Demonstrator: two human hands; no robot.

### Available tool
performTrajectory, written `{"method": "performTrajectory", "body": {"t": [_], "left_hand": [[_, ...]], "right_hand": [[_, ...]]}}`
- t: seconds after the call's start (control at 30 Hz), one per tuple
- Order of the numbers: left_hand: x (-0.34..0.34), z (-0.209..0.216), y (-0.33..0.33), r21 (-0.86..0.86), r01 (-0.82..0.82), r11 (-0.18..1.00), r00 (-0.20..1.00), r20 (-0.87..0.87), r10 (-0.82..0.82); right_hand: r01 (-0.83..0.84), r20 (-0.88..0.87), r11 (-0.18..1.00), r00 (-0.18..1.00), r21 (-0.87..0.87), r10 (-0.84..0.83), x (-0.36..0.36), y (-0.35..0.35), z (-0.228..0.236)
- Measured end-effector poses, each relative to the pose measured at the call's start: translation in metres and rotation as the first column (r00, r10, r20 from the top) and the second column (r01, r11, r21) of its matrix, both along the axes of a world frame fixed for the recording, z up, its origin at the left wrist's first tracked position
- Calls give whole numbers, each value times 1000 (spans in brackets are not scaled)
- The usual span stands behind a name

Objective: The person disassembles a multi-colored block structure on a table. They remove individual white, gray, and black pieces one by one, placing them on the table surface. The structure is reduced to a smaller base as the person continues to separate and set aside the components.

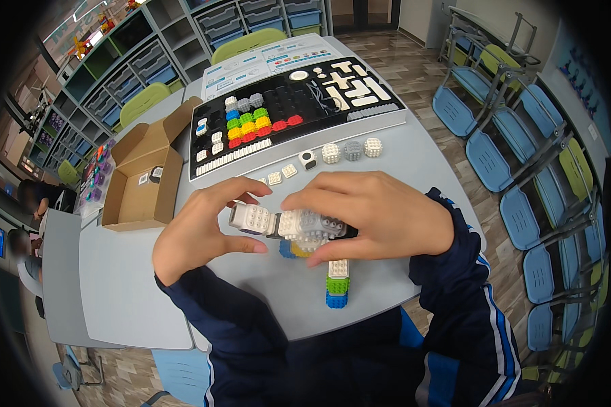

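A model built of studded cube blocks stands on the grey table in front of me. Its grey and white body (310,224) is gripped from above by my right hand (380,214), which hides part of it. A white block arm (254,218) sticks out leftward from the body on a dark joint. Around that arm my left hand (195,227) curves with thumb and fingers apart, seemingly not pressed on it. Below the body a yellow and blue part shows in part. A column of white, green and blue blocks (337,285) points toward me.
Beyond my hands lies a row of loose blocks (330,153). Behind it sits a black kit tray (285,102) with coloured blocks and white pieces. An open cardboard box (137,190) stands left. Stacked blue chairs (489,159) line the right; people sit far left.
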State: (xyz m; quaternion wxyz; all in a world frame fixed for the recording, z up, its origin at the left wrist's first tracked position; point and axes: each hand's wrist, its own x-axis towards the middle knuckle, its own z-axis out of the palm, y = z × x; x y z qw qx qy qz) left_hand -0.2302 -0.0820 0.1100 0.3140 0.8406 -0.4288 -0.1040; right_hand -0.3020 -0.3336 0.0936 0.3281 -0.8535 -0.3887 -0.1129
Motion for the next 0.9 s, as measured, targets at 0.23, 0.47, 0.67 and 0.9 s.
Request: {"method": "performTrajectory", "body": {"t": [0.23,0.47,0.67,0.9], "left_hand": [[7,1,-5,62,-32,998,986,-164,42],[9,-2,-4,-27,15,1000,986,-164,-20],[9,-1,-4,-31,18,999,985,-170,-23],[9,1,-3,0,29,1000,991,-134,-28]], "right_hand": [[-2,-106,1000,994,-20,0,2,8,-5],[-30,-125,999,992,13,32,3,10,-6],[-54,-61,998,997,-22,53,5,9,-7],[-85,-79,995,994,-45,81,6,8,-6]]}}
